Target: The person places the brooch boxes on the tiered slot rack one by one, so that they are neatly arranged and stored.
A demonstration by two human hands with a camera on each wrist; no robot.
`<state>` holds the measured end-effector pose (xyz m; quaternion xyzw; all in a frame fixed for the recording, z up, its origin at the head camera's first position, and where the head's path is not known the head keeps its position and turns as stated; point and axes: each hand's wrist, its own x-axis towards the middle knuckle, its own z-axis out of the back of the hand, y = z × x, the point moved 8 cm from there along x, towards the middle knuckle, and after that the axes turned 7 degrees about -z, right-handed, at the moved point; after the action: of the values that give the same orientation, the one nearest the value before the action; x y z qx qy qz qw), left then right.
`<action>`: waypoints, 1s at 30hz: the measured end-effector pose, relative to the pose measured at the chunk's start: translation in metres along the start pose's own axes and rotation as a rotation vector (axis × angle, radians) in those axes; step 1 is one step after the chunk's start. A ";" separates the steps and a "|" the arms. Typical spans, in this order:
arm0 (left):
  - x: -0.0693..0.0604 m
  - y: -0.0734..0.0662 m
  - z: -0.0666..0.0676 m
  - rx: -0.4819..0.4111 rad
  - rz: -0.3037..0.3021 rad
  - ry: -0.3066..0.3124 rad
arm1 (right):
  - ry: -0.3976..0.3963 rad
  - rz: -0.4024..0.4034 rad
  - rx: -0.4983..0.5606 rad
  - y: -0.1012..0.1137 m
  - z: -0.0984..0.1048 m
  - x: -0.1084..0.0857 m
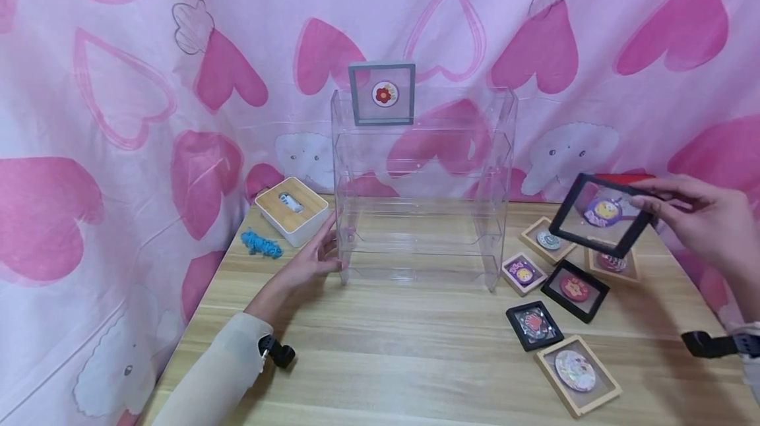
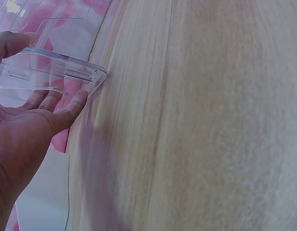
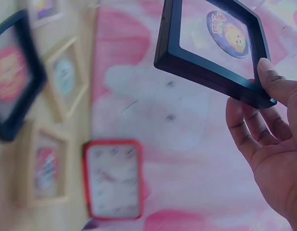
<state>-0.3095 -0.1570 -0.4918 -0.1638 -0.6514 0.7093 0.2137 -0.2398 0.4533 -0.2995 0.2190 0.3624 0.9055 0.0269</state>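
Note:
My right hand (image 1: 709,215) pinches the edge of a black floating display frame (image 1: 622,246), held tilted above the table. Inside its clear film sits a round purple badge (image 3: 227,34) with a yellow face. The left hand (image 1: 311,258) grips the lower left side of a clear acrylic tiered rack (image 1: 415,274). In the left wrist view its thumb lies on one face of the clear panel (image 2: 66,60), the fingers on the other. On the rack's top tier stands a grey frame (image 1: 382,122) with a red flower badge (image 1: 385,93).
Right of the rack lie several wooden and black badge frames, among them a large wooden one (image 1: 543,370) and a small black one (image 1: 519,334). A red-rimmed clock (image 3: 114,180) stands behind. Left are a wood-lidded white box (image 1: 303,231) and a blue crinkled bundle (image 1: 261,243).

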 end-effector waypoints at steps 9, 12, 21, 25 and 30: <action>0.000 -0.001 0.000 -0.007 -0.004 -0.001 | -0.004 0.043 0.077 0.073 -0.003 0.041; -0.001 0.002 0.001 -0.011 0.004 -0.003 | -0.007 0.069 0.118 0.101 -0.006 0.055; -0.001 0.004 0.003 -0.001 -0.008 0.000 | 0.035 0.058 0.284 0.179 -0.026 0.096; 0.000 0.004 0.002 0.003 -0.012 0.003 | 0.088 0.017 0.470 0.202 -0.041 0.112; 0.001 0.004 0.002 0.016 -0.006 -0.002 | 0.148 -0.045 0.816 0.217 -0.059 0.129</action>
<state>-0.3114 -0.1583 -0.4956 -0.1595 -0.6463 0.7141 0.2165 -0.3566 0.2824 -0.1435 0.1379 0.6974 0.6999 -0.0685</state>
